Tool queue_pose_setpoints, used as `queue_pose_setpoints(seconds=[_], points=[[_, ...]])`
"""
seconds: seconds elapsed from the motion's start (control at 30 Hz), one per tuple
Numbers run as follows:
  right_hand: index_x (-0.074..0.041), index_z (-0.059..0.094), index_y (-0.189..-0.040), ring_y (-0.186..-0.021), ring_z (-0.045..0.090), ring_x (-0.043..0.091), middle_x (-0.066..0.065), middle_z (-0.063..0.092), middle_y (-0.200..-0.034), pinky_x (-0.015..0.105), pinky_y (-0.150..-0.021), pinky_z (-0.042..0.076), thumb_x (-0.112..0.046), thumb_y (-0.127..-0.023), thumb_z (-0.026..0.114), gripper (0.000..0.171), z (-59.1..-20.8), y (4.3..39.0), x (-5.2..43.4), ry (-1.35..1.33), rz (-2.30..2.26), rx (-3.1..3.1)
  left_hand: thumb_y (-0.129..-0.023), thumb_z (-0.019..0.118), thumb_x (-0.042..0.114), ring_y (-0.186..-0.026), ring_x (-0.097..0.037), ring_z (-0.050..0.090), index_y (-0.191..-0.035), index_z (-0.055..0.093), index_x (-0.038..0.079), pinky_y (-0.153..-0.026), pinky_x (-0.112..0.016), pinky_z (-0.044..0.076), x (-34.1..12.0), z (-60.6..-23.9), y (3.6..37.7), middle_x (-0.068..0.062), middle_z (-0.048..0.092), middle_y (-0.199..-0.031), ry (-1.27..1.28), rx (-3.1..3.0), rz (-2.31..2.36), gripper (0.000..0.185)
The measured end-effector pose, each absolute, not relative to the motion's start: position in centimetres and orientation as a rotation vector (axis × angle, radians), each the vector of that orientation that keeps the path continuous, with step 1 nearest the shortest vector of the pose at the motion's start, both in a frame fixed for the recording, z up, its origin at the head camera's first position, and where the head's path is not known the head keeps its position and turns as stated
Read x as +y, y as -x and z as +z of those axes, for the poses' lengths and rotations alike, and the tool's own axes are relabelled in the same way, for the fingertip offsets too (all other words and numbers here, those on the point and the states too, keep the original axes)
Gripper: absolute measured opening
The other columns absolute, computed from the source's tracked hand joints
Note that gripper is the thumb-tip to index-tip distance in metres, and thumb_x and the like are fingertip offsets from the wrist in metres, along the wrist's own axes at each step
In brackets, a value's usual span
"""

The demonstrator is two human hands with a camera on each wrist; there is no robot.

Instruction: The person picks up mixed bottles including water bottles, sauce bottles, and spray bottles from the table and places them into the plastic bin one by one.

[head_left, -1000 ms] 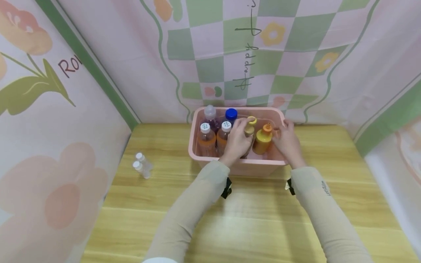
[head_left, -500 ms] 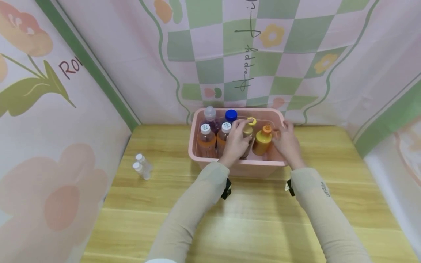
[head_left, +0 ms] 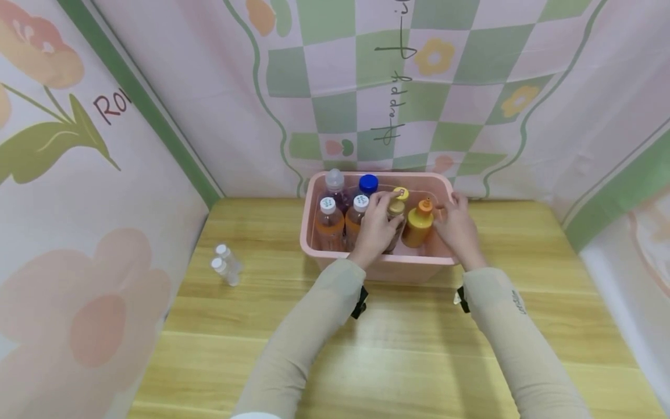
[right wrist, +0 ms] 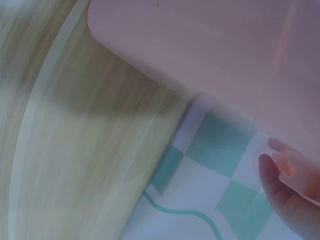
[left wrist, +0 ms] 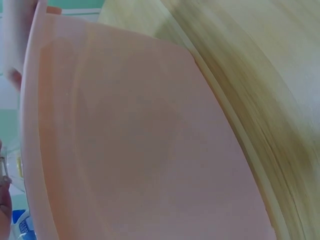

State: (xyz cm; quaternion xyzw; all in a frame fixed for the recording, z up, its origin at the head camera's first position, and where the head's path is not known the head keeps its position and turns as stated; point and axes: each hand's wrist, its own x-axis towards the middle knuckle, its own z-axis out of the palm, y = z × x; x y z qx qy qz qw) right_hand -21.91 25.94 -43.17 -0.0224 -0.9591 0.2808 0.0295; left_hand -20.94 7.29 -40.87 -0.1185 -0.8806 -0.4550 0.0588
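Observation:
In the head view a pink plastic bin [head_left: 340, 254] full of bottles stands at the table's back edge. My left hand [head_left: 374, 228] reaches over its front rim, with thumb and fingers about a gold-capped bottle [head_left: 396, 208]. The index fingertip lies at a yellow cap [head_left: 402, 193] just behind. My right hand [head_left: 459, 230] grips the bin's right end; in the right wrist view its thumb and fingers close round the handle opening [right wrist: 287, 170]. A yellow bottle with an orange nozzle [head_left: 419, 224] stands between the hands. The left wrist view mostly shows the bin's front wall [left wrist: 140, 130].
Left in the bin are two white-capped orange bottles, one in front [head_left: 330, 227], a clear-topped purple bottle [head_left: 335, 186] and a blue-capped bottle [head_left: 369, 184]. Two small clear vials [head_left: 227, 267] with white caps are at the table's left. A patterned curtain [head_left: 387, 87] hangs behind.

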Motion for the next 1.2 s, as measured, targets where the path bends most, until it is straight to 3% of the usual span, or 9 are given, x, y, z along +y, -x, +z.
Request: queue_pose_setpoints(seconds=[1.2], points=[[0.011,0.052,-0.124,-0.106,0.049,0.057,0.034,0.015,-0.151,0.063,-0.083,0.049,-0.008,-0.088,0.051,0.041,-43.05,21.95,25.84,0.048,0.844,-2.971,-0.086,0.069,0.009,-0.119,-0.020,0.059,-0.127,0.056,0.009,-0.101,-0.027,0.050,7.04,-40.90,21.00,-0.008,0.054,-0.131,0.379,-2.613,-1.201,0.043]])
